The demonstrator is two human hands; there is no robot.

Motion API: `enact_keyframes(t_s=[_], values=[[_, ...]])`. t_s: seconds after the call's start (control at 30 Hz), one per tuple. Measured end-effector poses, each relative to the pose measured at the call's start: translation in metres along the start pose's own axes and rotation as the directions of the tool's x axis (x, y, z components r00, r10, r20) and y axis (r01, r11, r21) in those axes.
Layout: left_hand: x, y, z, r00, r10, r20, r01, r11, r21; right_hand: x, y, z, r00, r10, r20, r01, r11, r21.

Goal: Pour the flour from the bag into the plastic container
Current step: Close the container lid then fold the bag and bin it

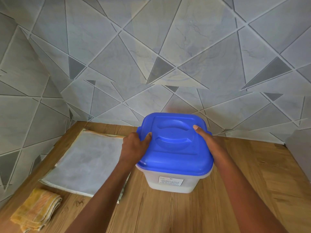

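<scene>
Both hands clasp the blue lid on the plastic container: left hand at 9 o'clock, right hand at 3.

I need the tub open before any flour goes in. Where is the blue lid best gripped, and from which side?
Grip the blue lid at its left and right edges, coming down from above, as the left hand and right hand already do. Its overhanging rim and small side tabs give the fingers something to lift. The plastic container stands upright on the wooden counter, so a straight upward pull probably suits.
</scene>
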State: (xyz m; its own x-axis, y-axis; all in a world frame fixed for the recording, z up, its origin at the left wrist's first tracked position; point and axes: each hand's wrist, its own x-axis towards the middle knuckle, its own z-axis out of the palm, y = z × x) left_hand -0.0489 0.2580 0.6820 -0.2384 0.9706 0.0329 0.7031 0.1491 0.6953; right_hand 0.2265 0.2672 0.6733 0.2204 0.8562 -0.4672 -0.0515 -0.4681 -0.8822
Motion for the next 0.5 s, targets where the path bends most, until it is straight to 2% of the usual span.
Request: enact_keyframes(t_s=[0.03, 0.1, 0.17, 0.2, 0.27, 0.33, 0.5], values=[[0.001, -0.001, 0.000, 1.000, -0.003, -0.003, 0.003, 1.000, -0.002, -0.001, 0.000, 0.000, 1.000, -0.004, -0.014, 0.003, 1.000, -0.012], [0.001, -0.003, 0.001, 1.000, -0.010, -0.011, 0.010, 1.000, -0.005, -0.005, 0.001, 0.002, 0.987, -0.075, -0.143, 0.063, 0.994, -0.090], [0.002, -0.005, 0.003, 1.000, -0.001, -0.017, 0.001, 1.000, -0.013, -0.008, -0.001, 0.004, 0.920, -0.222, -0.322, 0.150, 0.961, -0.233], [0.002, -0.006, 0.003, 1.000, 0.006, -0.016, -0.006, 1.000, -0.016, -0.009, -0.001, 0.005, 0.885, -0.286, -0.368, 0.175, 0.936, -0.305], [0.003, -0.009, 0.006, 1.000, 0.017, -0.013, -0.017, 1.000, -0.021, -0.010, 0.000, 0.006, 0.858, -0.363, -0.364, 0.207, 0.892, -0.403], [0.004, -0.012, 0.006, 1.000, 0.025, -0.015, -0.025, 0.999, -0.020, -0.010, -0.002, 0.007, 0.861, -0.384, -0.333, 0.217, 0.870, -0.442], [0.002, -0.012, 0.006, 0.999, 0.028, -0.038, -0.029, 0.999, -0.028, -0.008, -0.013, 0.006, 0.924, -0.272, -0.270, 0.135, 0.889, -0.437]])
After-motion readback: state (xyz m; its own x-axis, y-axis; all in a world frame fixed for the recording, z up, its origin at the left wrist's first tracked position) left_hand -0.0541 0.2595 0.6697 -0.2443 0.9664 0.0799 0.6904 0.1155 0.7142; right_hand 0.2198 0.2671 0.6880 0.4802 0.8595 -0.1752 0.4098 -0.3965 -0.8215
